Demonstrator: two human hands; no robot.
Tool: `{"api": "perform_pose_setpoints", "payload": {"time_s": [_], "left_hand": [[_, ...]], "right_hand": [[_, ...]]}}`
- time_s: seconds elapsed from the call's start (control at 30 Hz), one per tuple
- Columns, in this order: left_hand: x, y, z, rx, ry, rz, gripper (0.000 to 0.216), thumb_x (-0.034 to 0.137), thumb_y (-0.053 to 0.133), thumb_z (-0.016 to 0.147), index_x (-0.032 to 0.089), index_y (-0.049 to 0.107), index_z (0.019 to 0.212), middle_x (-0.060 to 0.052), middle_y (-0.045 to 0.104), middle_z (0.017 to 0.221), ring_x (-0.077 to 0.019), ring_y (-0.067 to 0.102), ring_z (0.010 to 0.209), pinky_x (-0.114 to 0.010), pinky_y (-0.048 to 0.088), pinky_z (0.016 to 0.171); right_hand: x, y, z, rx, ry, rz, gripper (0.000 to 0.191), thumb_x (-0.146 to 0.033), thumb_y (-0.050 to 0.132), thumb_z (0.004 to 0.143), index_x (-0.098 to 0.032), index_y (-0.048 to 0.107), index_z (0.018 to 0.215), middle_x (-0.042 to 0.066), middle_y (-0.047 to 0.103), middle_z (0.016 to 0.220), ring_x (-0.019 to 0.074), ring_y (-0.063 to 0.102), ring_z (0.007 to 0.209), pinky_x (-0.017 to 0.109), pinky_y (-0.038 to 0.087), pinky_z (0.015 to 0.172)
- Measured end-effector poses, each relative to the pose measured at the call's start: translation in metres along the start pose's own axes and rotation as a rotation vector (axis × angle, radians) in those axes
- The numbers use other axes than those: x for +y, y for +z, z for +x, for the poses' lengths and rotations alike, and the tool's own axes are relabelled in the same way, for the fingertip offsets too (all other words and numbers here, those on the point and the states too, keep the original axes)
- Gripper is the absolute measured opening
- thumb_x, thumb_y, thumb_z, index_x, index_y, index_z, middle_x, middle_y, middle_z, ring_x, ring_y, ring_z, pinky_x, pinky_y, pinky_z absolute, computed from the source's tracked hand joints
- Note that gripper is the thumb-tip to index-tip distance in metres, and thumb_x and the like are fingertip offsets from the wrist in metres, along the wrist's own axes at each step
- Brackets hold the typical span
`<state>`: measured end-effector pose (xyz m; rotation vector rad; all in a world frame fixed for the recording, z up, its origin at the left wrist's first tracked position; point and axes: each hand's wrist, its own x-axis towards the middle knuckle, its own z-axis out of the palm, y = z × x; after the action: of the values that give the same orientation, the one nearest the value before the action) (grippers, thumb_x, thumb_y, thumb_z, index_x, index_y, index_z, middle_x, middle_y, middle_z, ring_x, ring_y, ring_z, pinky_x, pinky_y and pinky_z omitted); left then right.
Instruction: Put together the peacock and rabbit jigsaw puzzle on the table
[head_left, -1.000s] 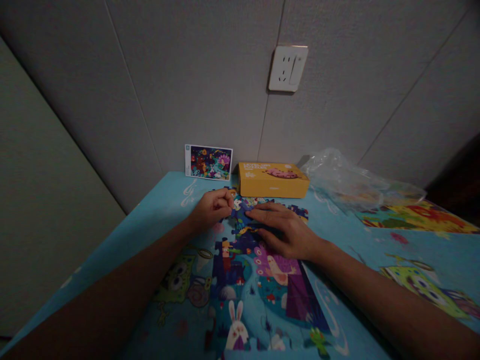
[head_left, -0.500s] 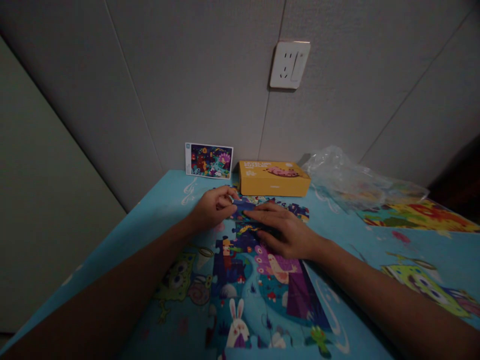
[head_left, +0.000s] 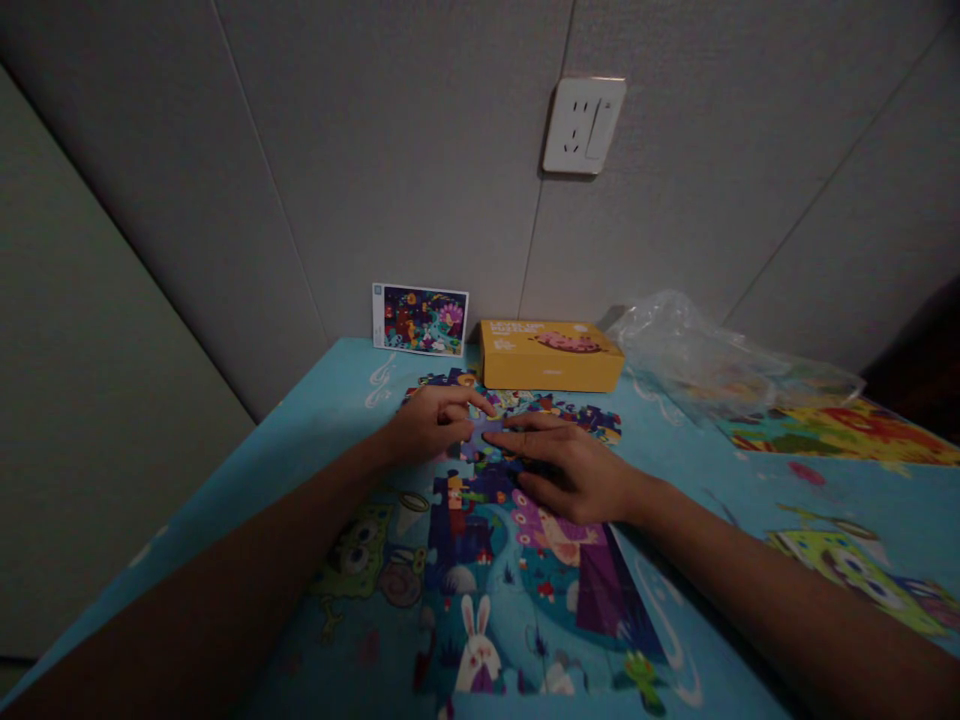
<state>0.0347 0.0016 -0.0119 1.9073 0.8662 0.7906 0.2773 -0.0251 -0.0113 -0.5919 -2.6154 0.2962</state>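
Note:
A bluish-purple puzzle piece (head_left: 486, 434) sits between my two hands, just beyond the joined part of the jigsaw puzzle (head_left: 510, 570). My left hand (head_left: 441, 422) has its thumb and fingertips closed at the piece's left and far edges. From the other side, my right hand (head_left: 574, 465) grips the right edge with fingers and thumb drawn together, low over the puzzle's far end. That joined part shows a white rabbit, a pink creature and a teal path. Several loose puzzle pieces (head_left: 600, 422) lie behind my hands, partly hidden by them.
A yellow puzzle box (head_left: 551, 370) stands against the wall, with a picture card (head_left: 421, 320) leaning to its left. At the right, a clear plastic bag (head_left: 697, 355) lies by a colourful sheet (head_left: 862, 435). The blue tablecloth (head_left: 330, 400) carries cartoon prints. A socket (head_left: 585, 125) is above.
Both hands have shifted slightly; the piece between them has tilted and looks lighter. My left hand has moved a little right, uncovering loose pieces behind it.

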Motion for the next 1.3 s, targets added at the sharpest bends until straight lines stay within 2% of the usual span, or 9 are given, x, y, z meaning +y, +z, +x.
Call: {"api": "perform_pose_setpoints", "payload": {"time_s": [0.27, 0.4, 0.5, 0.57, 0.73, 0.87, 1.0, 1.17, 1.3], "left_hand": [[-0.0025, -0.0059, -0.0016, -0.035, 0.04, 0.15, 0.015, 0.022, 0.052, 0.072, 0.015, 0.058, 0.083, 0.006, 0.053, 0.05, -0.0097, 0.05, 0.043, -0.019, 0.04, 0.046], [-0.0035, -0.0076, -0.0009, -0.003, 0.126, 0.326, 0.008, 0.02, 0.051, 0.072, 0.015, 0.058, 0.073, 0.006, 0.052, 0.049, -0.0086, 0.049, 0.045, -0.02, 0.04, 0.054], [-0.0017, -0.0075, -0.0008, 0.051, 0.144, 0.362, 0.006, 0.02, 0.053, 0.073, 0.015, 0.055, 0.07, 0.006, 0.051, 0.048, -0.0079, 0.047, 0.045, -0.02, 0.039, 0.055], [-0.0006, -0.0079, -0.0007, 0.082, 0.143, 0.352, 0.009, 0.02, 0.053, 0.074, 0.014, 0.059, 0.077, 0.007, 0.051, 0.047, -0.0075, 0.044, 0.045, -0.02, 0.039, 0.056], [0.0002, -0.008, -0.0001, 0.147, 0.14, 0.336, 0.04, 0.019, 0.052, 0.078, 0.009, 0.069, 0.113, 0.007, 0.049, 0.05, -0.0082, 0.039, 0.05, -0.02, 0.034, 0.055], [-0.0004, -0.0065, -0.0001, 0.218, 0.09, 0.229, 0.045, 0.027, 0.055, 0.08, 0.008, 0.069, 0.119, 0.006, 0.046, 0.052, -0.0081, 0.032, 0.051, -0.021, 0.028, 0.05], [0.0012, -0.0065, -0.0004, 0.243, 0.017, 0.046, 0.057, 0.034, 0.058, 0.081, 0.004, 0.061, 0.128, 0.008, 0.034, 0.049, -0.0068, 0.023, 0.048, -0.021, 0.017, 0.047], [0.0052, -0.0073, -0.0006, 0.162, 0.02, -0.015, 0.052, 0.032, 0.06, 0.077, 0.005, 0.065, 0.122, 0.008, 0.037, 0.052, -0.0061, 0.028, 0.047, -0.021, 0.021, 0.048], [0.0052, -0.0074, -0.001, 0.093, 0.001, 0.019, 0.037, 0.031, 0.061, 0.074, 0.007, 0.07, 0.1, 0.007, 0.045, 0.051, -0.0072, 0.04, 0.045, -0.021, 0.03, 0.047]], "right_hand": [[0.0001, -0.0012, 0.0009, 0.035, 0.018, 0.011, 0.05, -0.017, 0.054, 0.081, -0.012, 0.059, 0.131, 0.016, 0.064, 0.12, 0.0262, 0.059, 0.109, 0.045, 0.05, 0.095], [0.0002, -0.002, 0.0008, 0.038, 0.042, 0.004, 0.048, -0.018, 0.053, 0.082, -0.012, 0.061, 0.129, 0.015, 0.065, 0.118, 0.0253, 0.059, 0.107, 0.044, 0.049, 0.095], [-0.0004, -0.0021, 0.0007, 0.039, 0.053, -0.002, 0.047, -0.019, 0.053, 0.082, -0.012, 0.062, 0.128, 0.015, 0.065, 0.116, 0.025, 0.06, 0.106, 0.043, 0.05, 0.094], [-0.0002, -0.0016, 0.0002, 0.045, 0.049, 0.001, 0.047, -0.018, 0.053, 0.082, -0.011, 0.062, 0.128, 0.015, 0.065, 0.115, 0.0248, 0.06, 0.105, 0.043, 0.05, 0.094], [0.0019, -0.0003, -0.0016, 0.054, 0.033, -0.002, 0.051, -0.018, 0.054, 0.082, -0.01, 0.059, 0.132, 0.017, 0.064, 0.116, 0.026, 0.06, 0.105, 0.045, 0.05, 0.093], [0.0024, -0.0005, -0.0017, 0.057, 0.037, 0.007, 0.055, -0.019, 0.054, 0.081, -0.013, 0.055, 0.136, 0.016, 0.063, 0.118, 0.026, 0.06, 0.104, 0.045, 0.05, 0.092], [0.0019, -0.001, -0.0019, 0.033, 0.042, 0.008, 0.058, -0.02, 0.053, 0.081, -0.012, 0.053, 0.138, 0.016, 0.062, 0.119, 0.0262, 0.06, 0.106, 0.044, 0.049, 0.093], [0.0, -0.0021, -0.0016, 0.056, 0.039, -0.024, 0.058, -0.019, 0.052, 0.081, -0.009, 0.053, 0.138, 0.021, 0.058, 0.131, 0.0291, 0.057, 0.118, 0.047, 0.048, 0.098], [-0.0007, -0.0028, -0.001, 0.028, 0.032, -0.039, 0.06, -0.018, 0.052, 0.08, -0.008, 0.052, 0.139, 0.022, 0.056, 0.136, 0.0309, 0.054, 0.125, 0.05, 0.046, 0.101]]}}
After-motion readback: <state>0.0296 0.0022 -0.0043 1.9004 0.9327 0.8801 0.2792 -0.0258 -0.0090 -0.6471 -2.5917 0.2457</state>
